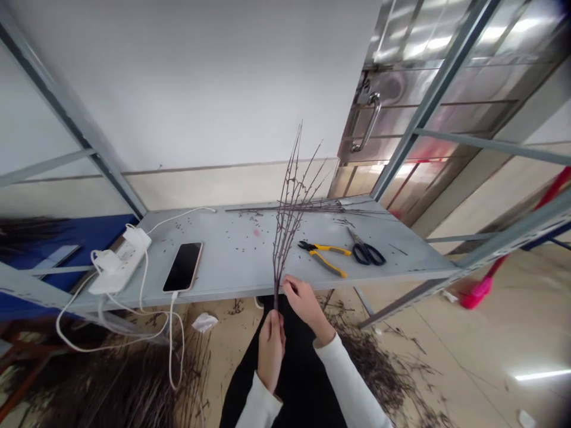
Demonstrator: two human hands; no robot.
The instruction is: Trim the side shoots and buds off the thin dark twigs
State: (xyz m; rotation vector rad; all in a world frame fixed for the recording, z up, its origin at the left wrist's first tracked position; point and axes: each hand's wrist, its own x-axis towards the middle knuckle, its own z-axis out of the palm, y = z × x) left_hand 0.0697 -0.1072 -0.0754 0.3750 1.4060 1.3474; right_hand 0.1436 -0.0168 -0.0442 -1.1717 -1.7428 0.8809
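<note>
A bundle of thin dark twigs [282, 238] stands nearly upright in front of me, its tips fanning out above the grey shelf. My left hand [271, 345] is wrapped round the bundle's lower end, just in front of the shelf edge. Close beside the stems on the right, my right hand [303, 300] has its fingers curled together; whether a twig is between them is too small to make out. Yellow-handled diagonal pliers [329, 255] lie open to the right of the bundle, and dark-handled scissors [366, 249] rest beyond them.
More long twigs [339, 207] lie along the back of the grey shelf [232, 267]. On the left are a plugged-in phone [183, 267] and a white power strip [120, 261] with hanging cables. Twig piles [375, 368] cover the floor. Metal posts [435, 98] frame the shelf.
</note>
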